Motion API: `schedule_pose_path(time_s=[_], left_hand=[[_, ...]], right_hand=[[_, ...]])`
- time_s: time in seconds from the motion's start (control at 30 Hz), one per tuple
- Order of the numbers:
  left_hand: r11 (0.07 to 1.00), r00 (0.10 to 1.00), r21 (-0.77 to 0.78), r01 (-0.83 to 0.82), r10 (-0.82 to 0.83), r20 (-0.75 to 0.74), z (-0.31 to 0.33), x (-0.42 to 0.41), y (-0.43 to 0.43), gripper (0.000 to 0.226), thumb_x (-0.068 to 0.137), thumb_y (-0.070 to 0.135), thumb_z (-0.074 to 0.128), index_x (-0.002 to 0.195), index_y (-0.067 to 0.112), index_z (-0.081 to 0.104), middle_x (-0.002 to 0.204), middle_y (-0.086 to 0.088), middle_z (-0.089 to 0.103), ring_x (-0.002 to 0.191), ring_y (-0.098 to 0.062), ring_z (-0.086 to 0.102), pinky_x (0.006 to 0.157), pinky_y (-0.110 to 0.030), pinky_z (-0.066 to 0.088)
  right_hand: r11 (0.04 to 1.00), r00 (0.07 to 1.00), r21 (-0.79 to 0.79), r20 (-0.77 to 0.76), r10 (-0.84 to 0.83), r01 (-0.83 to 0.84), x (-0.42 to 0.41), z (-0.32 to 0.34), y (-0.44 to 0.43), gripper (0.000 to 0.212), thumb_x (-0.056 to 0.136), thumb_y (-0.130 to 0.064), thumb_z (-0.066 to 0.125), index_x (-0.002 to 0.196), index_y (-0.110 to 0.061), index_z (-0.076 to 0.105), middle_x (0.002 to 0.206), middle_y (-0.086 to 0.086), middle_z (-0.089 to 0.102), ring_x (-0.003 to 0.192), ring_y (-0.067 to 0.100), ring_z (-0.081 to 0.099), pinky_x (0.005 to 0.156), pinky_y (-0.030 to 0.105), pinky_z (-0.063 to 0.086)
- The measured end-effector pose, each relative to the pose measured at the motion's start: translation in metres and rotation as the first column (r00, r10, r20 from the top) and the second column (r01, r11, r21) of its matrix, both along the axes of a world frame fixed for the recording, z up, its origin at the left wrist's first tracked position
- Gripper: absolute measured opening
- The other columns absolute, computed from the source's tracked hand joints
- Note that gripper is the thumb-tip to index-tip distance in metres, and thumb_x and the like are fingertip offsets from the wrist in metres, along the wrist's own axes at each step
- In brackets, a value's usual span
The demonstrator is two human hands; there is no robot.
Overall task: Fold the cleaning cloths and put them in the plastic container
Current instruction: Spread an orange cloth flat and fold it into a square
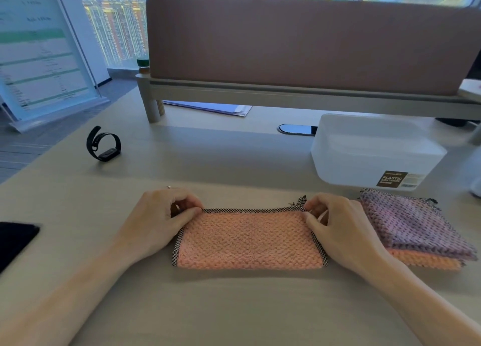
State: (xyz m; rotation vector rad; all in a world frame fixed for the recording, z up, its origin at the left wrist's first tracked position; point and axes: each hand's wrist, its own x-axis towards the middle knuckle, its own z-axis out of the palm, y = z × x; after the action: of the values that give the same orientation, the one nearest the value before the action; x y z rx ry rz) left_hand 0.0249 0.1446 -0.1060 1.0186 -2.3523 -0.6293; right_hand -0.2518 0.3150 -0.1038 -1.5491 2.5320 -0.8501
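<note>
A peach cleaning cloth (pixel 248 240) with a black-and-white checked border lies folded in half on the desk in front of me. My left hand (pixel 158 219) pinches its far left corner and my right hand (pixel 335 226) pinches its far right corner, where a small hanging loop sticks up. To the right sits a stack of cloths (pixel 413 228), a purple one on top of a peach one. Behind that stack stands the white translucent plastic container (pixel 374 150), lidless, with a brown label on its front.
A black smartwatch (pixel 104 143) lies at the far left of the desk. A dark phone (pixel 15 240) sits at the left edge. A brown partition screen (pixel 312 41) on a raised shelf closes the back, with papers (pixel 216 107) under it.
</note>
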Motion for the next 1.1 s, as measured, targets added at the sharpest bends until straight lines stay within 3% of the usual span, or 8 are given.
schedule_pose_path(time_s=[0.33,0.43,0.53,0.63,0.73,0.9,1.0,1.1], left_hand=[[0.999,1.0,-0.032,-0.029,0.029,0.01,-0.004,0.001,-0.001,0.015,0.087,0.025,0.078,0.088,0.04,0.073,0.085,0.019,0.068,0.088,0.005,0.062,0.074,-0.007,0.046],[0.992,0.999,-0.122,-0.034,0.035,0.007,0.005,-0.002,0.008,0.016,0.092,0.032,0.071,0.105,0.041,0.07,0.105,0.024,0.063,0.097,0.014,0.055,0.082,0.001,0.037],[0.978,0.993,-0.189,0.087,-0.069,0.101,0.008,-0.02,0.039,0.044,0.098,0.048,0.047,0.137,0.033,0.059,0.14,0.019,0.055,0.128,0.003,0.047,0.109,-0.015,0.032],[0.961,0.919,-0.179,0.213,-0.134,0.371,-0.014,-0.041,0.066,0.073,0.095,0.058,0.014,0.161,0.028,0.021,0.168,0.009,0.021,0.155,-0.01,0.015,0.125,-0.033,0.014],[0.972,0.874,-0.137,0.19,-0.104,0.475,-0.027,-0.034,0.056,0.083,0.089,0.069,-0.008,0.162,0.03,-0.005,0.169,0.013,-0.009,0.153,-0.002,-0.016,0.122,-0.028,-0.014],[0.99,0.849,-0.087,0.115,-0.052,0.525,-0.023,-0.003,0.037,0.105,0.067,0.081,-0.03,0.16,0.035,-0.012,0.163,0.023,-0.015,0.149,0.005,-0.02,0.121,-0.023,-0.017],[1.0,0.899,-0.023,-0.005,0.014,0.438,-0.013,0.016,0.023,0.095,0.077,0.086,0.003,0.158,0.039,0.02,0.164,0.02,0.019,0.152,-0.003,0.016,0.124,-0.027,0.011],[0.999,0.923,0.009,-0.045,0.038,0.382,0.008,0.009,0.007,0.048,0.086,0.06,0.059,0.125,0.031,0.056,0.124,0.009,0.058,0.121,-0.013,0.051,0.096,-0.025,0.038]], right_hand=[[0.999,1.0,0.04,0.006,-0.022,0.022,0.003,0.0,-0.005,0.008,0.09,-0.032,0.071,0.098,-0.031,0.069,0.081,-0.018,0.066,0.071,-0.003,0.059,0.064,0.015,0.044],[0.998,0.99,0.059,-0.144,0.009,0.0,0.009,0.006,-0.003,0.033,0.095,-0.041,0.06,0.125,-0.027,0.058,0.116,-0.013,0.061,0.103,0.006,0.059,0.086,0.024,0.049],[0.983,0.942,0.06,-0.279,0.185,-0.175,0.042,0.012,-0.008,0.054,0.099,-0.05,0.037,0.147,-0.025,0.041,0.149,-0.009,0.043,0.137,0.013,0.04,0.113,0.032,0.036],[0.929,0.912,0.214,-0.219,0.346,-0.301,0.073,-0.007,-0.015,0.072,0.096,-0.058,0.014,0.16,-0.025,0.018,0.168,-0.008,0.016,0.155,0.009,0.008,0.124,0.029,0.006],[0.912,0.938,0.341,-0.171,0.3,-0.229,0.063,-0.022,-0.009,0.084,0.092,-0.07,-0.002,0.161,-0.023,-0.006,0.169,-0.009,-0.009,0.153,0.004,-0.016,0.125,0.03,-0.007],[0.9,0.967,0.421,-0.166,0.196,-0.11,0.039,-0.016,0.013,0.084,0.094,-0.067,0.007,0.158,-0.018,-0.017,0.168,-0.004,-0.019,0.152,0.007,-0.02,0.124,0.029,-0.012],[0.917,0.979,0.394,-0.153,0.134,-0.064,0.039,-0.01,0.02,0.089,0.092,-0.071,0.006,0.157,-0.017,-0.02,0.167,-0.001,-0.021,0.152,0.009,-0.02,0.122,0.028,-0.015],[0.953,0.947,0.266,-0.238,0.214,-0.148,0.056,-0.002,0.018,0.091,0.093,-0.074,0.006,0.157,-0.015,-0.022,0.164,-0.003,-0.029,0.149,0.01,-0.031,0.123,0.033,-0.013]])
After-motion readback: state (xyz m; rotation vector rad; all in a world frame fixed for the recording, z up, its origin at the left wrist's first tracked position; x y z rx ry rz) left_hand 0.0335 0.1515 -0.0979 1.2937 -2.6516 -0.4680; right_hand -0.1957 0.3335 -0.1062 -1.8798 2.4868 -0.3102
